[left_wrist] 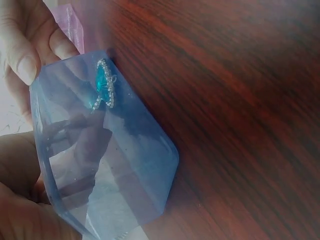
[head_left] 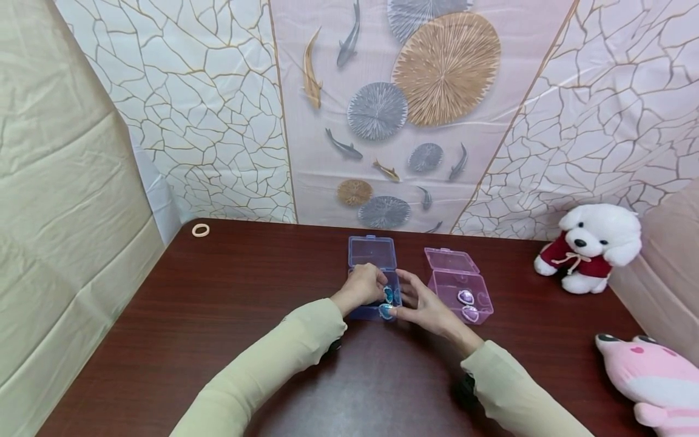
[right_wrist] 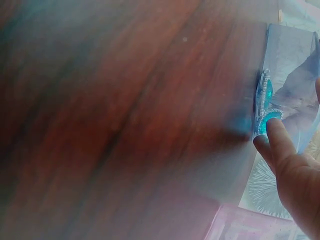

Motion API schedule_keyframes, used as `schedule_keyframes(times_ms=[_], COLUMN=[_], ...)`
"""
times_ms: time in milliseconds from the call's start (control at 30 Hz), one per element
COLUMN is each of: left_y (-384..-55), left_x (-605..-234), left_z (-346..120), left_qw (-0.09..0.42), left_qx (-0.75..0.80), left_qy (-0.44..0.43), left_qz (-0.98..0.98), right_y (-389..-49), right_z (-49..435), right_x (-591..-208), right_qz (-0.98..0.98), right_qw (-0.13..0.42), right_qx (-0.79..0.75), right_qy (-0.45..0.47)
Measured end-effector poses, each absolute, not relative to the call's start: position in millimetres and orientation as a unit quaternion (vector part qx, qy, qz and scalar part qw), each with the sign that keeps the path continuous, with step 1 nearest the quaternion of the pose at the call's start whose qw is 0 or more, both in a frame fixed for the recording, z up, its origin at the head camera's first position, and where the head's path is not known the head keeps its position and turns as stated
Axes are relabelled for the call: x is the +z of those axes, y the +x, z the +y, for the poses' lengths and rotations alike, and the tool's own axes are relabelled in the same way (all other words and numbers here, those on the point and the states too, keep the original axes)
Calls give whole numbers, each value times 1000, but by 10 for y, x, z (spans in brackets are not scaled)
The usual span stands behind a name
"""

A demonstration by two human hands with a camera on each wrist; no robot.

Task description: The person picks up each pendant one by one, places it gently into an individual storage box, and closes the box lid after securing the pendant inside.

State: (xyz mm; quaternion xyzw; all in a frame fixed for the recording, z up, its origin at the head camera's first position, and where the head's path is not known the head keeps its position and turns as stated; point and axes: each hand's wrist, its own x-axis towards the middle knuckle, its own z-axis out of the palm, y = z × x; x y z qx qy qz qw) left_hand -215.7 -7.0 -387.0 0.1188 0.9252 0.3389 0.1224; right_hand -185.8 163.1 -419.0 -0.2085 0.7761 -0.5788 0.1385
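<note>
A blue see-through plastic box (head_left: 357, 312) stands with its lid (head_left: 372, 252) open toward the wall. Two teal heart-shaped gems with beaded silver edges show at its right: one gem (head_left: 388, 294) behind, another gem (head_left: 386, 311) at the front corner. My left hand (head_left: 364, 284) reaches down into the box with bent fingers; whether they hold anything I cannot tell. Along the box's right side my right hand (head_left: 428, 306) grips it, thumb at the front corner and fingers farther back. In the right wrist view, that thumb (right_wrist: 280, 137) overlaps the nearer gem.
To the right sits an open pink see-through box (head_left: 480, 297) with two purple gems (head_left: 467, 305). A white plush dog (head_left: 597, 243) and a pink plush toy (head_left: 650, 370) lie at the right edge. One pale ring (head_left: 200, 230) rests at the far left corner.
</note>
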Motion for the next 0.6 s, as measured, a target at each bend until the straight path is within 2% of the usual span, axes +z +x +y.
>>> schedule_keyframes(times_ms=[600], left_y=[-2167], left_x=[-3859], left_z=[-82], left_qw=[113], left_qx=[302], left_qy=[132], left_qz=[938], right_y=[-1854], right_z=[1632], right_x=[-4189], right_qz=[772], right_qw=[138], right_qx=[-583], right_qy=[-214])
